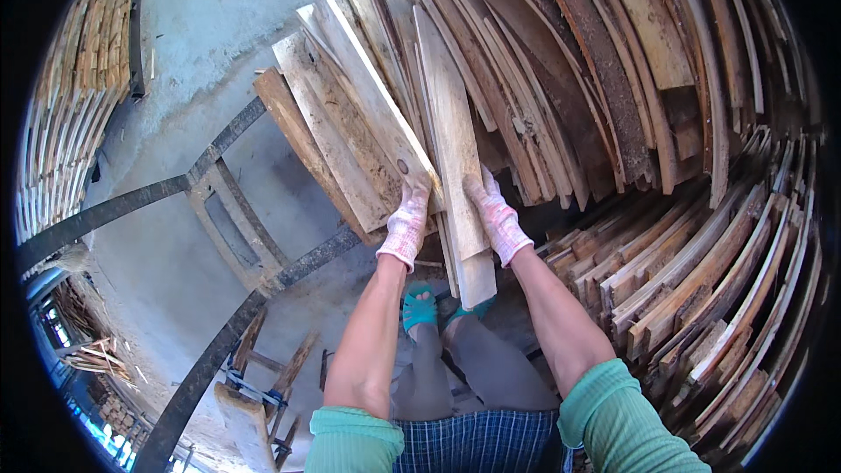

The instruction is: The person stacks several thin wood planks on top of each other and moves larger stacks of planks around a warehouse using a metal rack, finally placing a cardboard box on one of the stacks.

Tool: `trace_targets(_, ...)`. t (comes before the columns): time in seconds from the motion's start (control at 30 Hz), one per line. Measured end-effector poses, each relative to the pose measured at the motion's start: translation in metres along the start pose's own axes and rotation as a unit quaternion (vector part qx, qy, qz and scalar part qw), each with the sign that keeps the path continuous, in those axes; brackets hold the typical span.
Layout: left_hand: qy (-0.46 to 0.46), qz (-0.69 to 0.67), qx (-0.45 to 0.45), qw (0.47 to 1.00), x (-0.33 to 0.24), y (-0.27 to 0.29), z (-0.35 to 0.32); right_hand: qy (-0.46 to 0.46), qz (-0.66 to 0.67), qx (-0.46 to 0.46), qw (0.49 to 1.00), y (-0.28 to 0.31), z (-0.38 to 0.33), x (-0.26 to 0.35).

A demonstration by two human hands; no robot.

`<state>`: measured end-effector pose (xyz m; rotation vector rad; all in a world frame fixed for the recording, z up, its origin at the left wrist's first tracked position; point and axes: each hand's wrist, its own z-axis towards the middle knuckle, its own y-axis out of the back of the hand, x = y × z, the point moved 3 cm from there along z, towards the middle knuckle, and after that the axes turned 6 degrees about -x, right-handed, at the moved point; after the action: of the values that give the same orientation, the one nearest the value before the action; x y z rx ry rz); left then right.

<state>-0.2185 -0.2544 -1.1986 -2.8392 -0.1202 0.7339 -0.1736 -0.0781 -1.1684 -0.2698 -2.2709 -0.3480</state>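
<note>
At the bottom of the frame, two green sleeves (613, 420) and a piece of blue checked cloth (477, 442) are seen, and the bare forearms go up from there toward the centre. Between the forearms, lower centre, two feet in teal sandals (420, 307) stand on the grey concrete floor (158, 280). The left hand (408, 221), in a white glove with pink pattern, is closed on the lower end of a wide pale plank (368, 96), which goes up and left from the centre of the frame. The right hand (496, 215), in the same kind of glove, is closed around the edge of a long narrow board (451, 140); this board stands nearly upright in the middle of the frame, and its lower end hangs below the hands, just above the sandals. Both pieces lean with other pale planks on a big stack of darker boards (578, 61) that fills the upper centre and upper right. On the right side, a pile of short wooden strips (710, 298) lies close to the right arm. A dark metal frame (219, 236) lies on the floor at the left. Far at the upper left, a stack of thin light slats (79, 88) stands.
</note>
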Motion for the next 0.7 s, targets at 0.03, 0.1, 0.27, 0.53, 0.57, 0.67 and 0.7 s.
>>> trace_targets(0.03,0.008,-0.034,0.003,0.999,0.002,-0.006,-0.002,0.033,-0.039,-0.007,0.999,0.002,0.000,0.001)
trace_targets(0.1,0.018,-0.092,0.007,0.996,0.001,-0.013,-0.003,-0.038,0.081,0.070,0.994,0.003,0.000,0.003)
trace_targets(0.27,-0.032,-0.098,0.020,0.994,-0.005,-0.008,-0.004,-0.174,0.195,0.106,0.959,-0.009,0.006,0.000)
trace_targets(0.53,-0.030,0.038,-0.006,0.999,-0.064,0.006,-0.146,-0.221,0.234,0.085,0.943,-0.029,-0.125,0.077)
trace_targets(0.57,-0.031,0.047,0.010,0.998,-0.072,0.003,-0.179,-0.154,0.194,0.082,0.965,-0.023,-0.136,0.049)
trace_targets(0.67,0.008,0.086,0.017,0.996,-0.104,-0.005,-0.291,-0.066,-0.039,0.054,0.996,-0.009,-0.226,0.096)
trace_targets(0.7,0.031,0.045,-0.003,0.999,-0.099,-0.003,-0.313,-0.135,0.138,0.029,0.981,-0.011,-0.249,0.090)
